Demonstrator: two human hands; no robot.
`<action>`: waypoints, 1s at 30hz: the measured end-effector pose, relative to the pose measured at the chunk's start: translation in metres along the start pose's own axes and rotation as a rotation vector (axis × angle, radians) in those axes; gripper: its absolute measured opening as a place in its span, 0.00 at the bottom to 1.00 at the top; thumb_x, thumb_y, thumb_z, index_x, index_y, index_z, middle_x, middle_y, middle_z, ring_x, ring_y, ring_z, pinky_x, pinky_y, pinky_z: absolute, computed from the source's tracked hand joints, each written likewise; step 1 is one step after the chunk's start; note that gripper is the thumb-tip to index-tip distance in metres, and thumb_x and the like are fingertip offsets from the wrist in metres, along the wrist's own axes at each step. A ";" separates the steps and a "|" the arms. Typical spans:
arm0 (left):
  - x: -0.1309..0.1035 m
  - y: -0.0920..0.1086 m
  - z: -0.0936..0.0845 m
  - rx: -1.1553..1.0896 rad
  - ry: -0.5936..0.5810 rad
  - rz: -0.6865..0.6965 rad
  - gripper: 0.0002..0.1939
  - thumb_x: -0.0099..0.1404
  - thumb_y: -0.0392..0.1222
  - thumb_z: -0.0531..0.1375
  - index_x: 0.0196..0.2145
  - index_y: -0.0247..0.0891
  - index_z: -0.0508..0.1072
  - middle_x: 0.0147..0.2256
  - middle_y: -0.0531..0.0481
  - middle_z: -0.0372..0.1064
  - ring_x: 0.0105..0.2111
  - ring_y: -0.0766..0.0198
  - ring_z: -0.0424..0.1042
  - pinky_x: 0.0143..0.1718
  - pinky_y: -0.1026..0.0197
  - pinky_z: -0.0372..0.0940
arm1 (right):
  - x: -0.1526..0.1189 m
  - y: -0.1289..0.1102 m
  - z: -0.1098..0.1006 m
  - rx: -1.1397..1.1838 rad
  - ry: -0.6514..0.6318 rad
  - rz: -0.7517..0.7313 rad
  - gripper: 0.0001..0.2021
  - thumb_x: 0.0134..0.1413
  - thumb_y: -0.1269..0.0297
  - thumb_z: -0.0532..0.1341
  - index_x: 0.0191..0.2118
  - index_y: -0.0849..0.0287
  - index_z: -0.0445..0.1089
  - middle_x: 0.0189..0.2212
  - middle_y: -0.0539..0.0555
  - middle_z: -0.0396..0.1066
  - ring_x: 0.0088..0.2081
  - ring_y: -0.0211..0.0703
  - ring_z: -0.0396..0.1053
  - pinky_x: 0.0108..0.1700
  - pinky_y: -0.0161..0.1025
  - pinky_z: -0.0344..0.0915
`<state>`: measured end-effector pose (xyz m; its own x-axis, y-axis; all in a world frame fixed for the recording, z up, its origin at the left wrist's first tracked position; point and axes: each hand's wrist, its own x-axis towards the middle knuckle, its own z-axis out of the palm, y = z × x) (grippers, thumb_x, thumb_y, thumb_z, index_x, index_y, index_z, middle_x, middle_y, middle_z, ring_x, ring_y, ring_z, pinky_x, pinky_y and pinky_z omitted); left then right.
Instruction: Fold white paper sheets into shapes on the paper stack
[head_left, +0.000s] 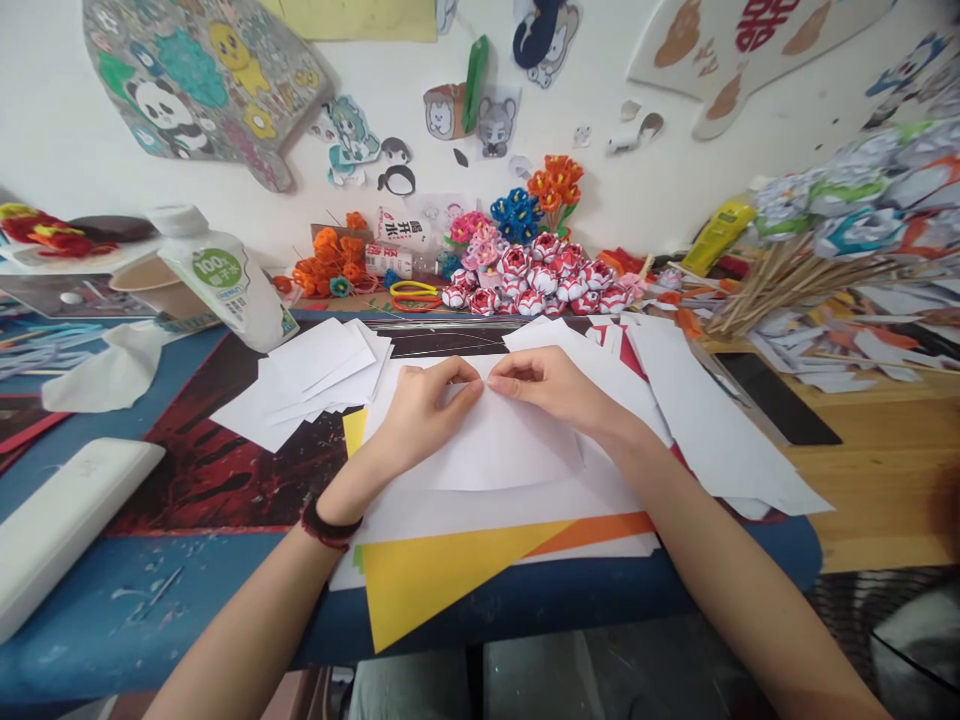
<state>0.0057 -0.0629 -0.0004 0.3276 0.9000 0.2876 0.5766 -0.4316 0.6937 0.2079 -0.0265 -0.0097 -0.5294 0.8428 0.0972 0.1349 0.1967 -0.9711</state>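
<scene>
The left hand [424,415] and right hand [551,388], fingertips close together, pinch the far edge of a white sheet [487,445] above a paper stack [480,512] on the desk [247,590]; a yellow sheet [439,575] pokes out.

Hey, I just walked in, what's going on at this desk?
A person is handling a white sheet of paper, the left hand and right hand pinching it with fingertips nearly meeting. Beneath it lie more papers, with a yellow sheet and an orange sheet sticking out toward the person. Loose white paper pieces lie beyond the left hand, and red-and-white flowers are bunched near the wall.
</scene>
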 end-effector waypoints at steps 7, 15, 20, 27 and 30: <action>0.001 0.001 0.001 -0.055 -0.003 0.008 0.07 0.67 0.42 0.54 0.35 0.39 0.70 0.33 0.52 0.72 0.34 0.64 0.70 0.39 0.62 0.62 | 0.000 -0.001 0.000 -0.047 0.001 -0.023 0.15 0.51 0.52 0.67 0.35 0.60 0.77 0.33 0.54 0.76 0.35 0.42 0.71 0.39 0.39 0.66; 0.000 0.006 0.000 -0.066 0.000 0.036 0.07 0.67 0.41 0.53 0.33 0.39 0.68 0.31 0.51 0.70 0.32 0.64 0.68 0.37 0.62 0.62 | -0.002 -0.007 0.004 -0.025 0.008 -0.008 0.11 0.52 0.57 0.65 0.33 0.61 0.76 0.31 0.52 0.75 0.34 0.40 0.70 0.37 0.37 0.65; -0.001 0.009 0.001 -0.051 0.048 0.067 0.07 0.67 0.39 0.53 0.32 0.38 0.68 0.29 0.52 0.69 0.31 0.65 0.67 0.36 0.62 0.61 | -0.001 -0.006 0.008 0.041 0.034 0.001 0.10 0.51 0.58 0.65 0.33 0.61 0.76 0.29 0.52 0.74 0.32 0.39 0.69 0.35 0.36 0.65; -0.001 0.011 0.002 -0.027 0.082 0.067 0.07 0.67 0.39 0.53 0.32 0.38 0.67 0.29 0.52 0.68 0.30 0.65 0.67 0.35 0.62 0.60 | -0.001 -0.006 0.011 0.068 0.081 -0.001 0.10 0.50 0.58 0.66 0.32 0.61 0.76 0.29 0.52 0.74 0.31 0.39 0.69 0.34 0.36 0.64; -0.002 0.011 0.002 -0.012 0.091 0.069 0.07 0.67 0.40 0.53 0.32 0.38 0.67 0.29 0.51 0.69 0.31 0.64 0.67 0.36 0.61 0.60 | -0.002 -0.007 0.012 0.080 0.094 -0.006 0.10 0.50 0.58 0.66 0.32 0.62 0.75 0.29 0.52 0.74 0.31 0.39 0.69 0.33 0.36 0.64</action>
<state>0.0130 -0.0693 0.0055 0.2963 0.8702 0.3937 0.5456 -0.4926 0.6780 0.1982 -0.0357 -0.0060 -0.4482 0.8859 0.1194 0.0625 0.1643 -0.9844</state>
